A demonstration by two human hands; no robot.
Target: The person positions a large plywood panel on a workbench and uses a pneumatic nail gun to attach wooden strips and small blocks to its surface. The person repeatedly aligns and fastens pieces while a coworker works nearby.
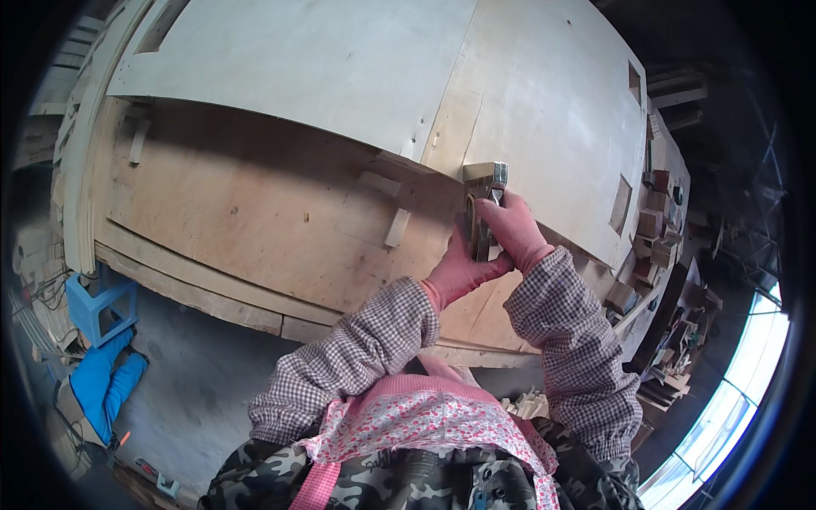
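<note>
In pink gloves, both my hands are closed around a dark hand tool with metal parts and a pale block-like end [484, 173]. Its exact kind I cannot make out. My right hand [515, 228] grips its upper part from the right, and my left hand [463, 270] wraps it from below left. The tool is over the near edge of a pale plywood sheet [340, 59], above a brown wooden panel [246, 212]. Part of the tool is hidden by my fingers.
Small wood strips [397, 228] lie on the brown panel. Wood blocks [654, 223] line the right side. On the floor at left stand a blue plastic stool [100, 308] and blue cloth [106, 382]. Scrap wood [676, 365] is heaped at the right.
</note>
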